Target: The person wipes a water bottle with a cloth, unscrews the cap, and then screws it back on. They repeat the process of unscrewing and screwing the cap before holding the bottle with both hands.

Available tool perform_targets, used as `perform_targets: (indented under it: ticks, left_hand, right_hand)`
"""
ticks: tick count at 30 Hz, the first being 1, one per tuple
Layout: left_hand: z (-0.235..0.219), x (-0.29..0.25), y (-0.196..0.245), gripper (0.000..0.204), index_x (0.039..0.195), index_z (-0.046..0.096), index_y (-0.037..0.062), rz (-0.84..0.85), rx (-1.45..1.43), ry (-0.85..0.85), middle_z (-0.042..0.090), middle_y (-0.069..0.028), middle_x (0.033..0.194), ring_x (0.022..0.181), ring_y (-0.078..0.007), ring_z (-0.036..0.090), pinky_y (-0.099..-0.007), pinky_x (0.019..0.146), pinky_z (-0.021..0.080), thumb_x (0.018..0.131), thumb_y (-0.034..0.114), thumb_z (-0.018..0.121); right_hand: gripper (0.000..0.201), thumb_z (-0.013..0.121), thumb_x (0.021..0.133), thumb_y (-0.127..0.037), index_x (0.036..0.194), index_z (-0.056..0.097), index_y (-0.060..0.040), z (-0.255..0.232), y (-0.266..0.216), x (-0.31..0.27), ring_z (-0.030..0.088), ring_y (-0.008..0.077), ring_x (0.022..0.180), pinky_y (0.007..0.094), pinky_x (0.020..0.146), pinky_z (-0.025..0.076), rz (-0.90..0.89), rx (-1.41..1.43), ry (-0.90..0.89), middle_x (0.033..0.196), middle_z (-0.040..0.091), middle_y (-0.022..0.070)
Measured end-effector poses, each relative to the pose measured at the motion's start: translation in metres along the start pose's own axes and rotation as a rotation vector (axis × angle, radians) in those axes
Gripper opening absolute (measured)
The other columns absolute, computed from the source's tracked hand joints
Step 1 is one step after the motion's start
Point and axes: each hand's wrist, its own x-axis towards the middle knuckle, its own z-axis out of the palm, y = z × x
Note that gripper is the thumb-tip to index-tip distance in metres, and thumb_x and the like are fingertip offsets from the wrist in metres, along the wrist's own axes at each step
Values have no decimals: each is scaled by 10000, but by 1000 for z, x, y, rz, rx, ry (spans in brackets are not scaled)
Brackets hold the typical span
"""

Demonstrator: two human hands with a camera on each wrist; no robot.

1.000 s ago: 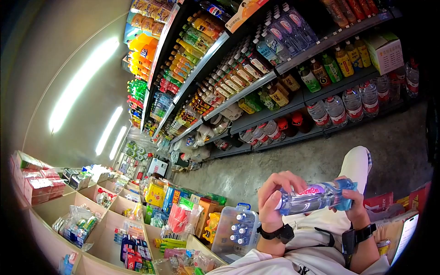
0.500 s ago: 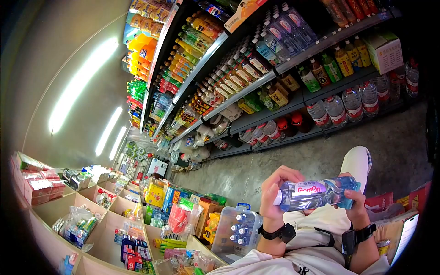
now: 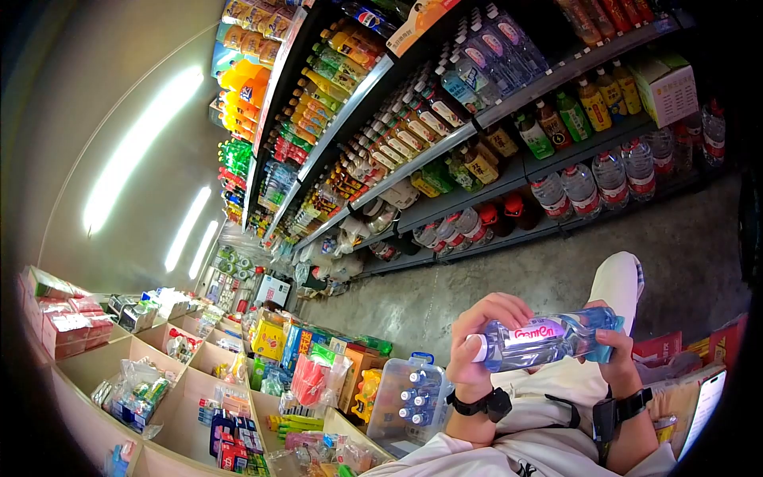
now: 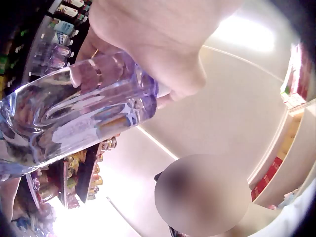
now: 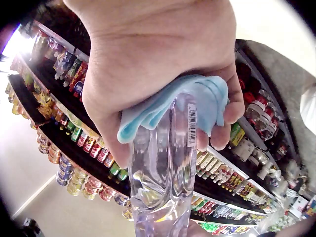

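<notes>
A clear plastic water bottle (image 3: 544, 338) with a pink-and-white label lies sideways above the person's lap in the head view. At its white-cap end, the left hand (image 3: 467, 356) grips the neck and shoulder, with fingers over the top and the thumb near the cap. The right hand (image 3: 620, 359) holds the base through a folded light-blue cloth (image 5: 197, 101). In the right wrist view, the cloth wraps the bottle's bottom, beside a barcode. The left wrist view shows the left hand (image 4: 153, 39) around the cap end, hiding most of the cap.
Left of the lap stands a clear plastic tub (image 3: 377, 413) with several small bottles. A wooden compartment counter (image 3: 103, 362) holds packaged goods. Across the grey floor (image 3: 405, 306), shelves (image 3: 517, 107) carry drinks, with large water bottles (image 3: 584, 191) low down. A lit screen (image 3: 703, 413) is at right.
The bottle has turned about its long axis, so its label shifted out of and back into upright view. The left fingers moved from over the label back toward the cap end; the right hand kept its grip.
</notes>
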Motion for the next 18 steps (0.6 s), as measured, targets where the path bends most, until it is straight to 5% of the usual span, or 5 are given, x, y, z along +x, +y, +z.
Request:
perform_targets:
  ticks: [18]
  left_hand:
    - [-7,-3,0,524,749,591,-41,-25,-53,9,586,-190,787,810,-317,567,-381,715,445,791,479,540]
  right_hand:
    - [567,702,695,-334,1171,551,-67,-1,1,1,656,172,739,294,560,527,19,-13,6,988,600,58]
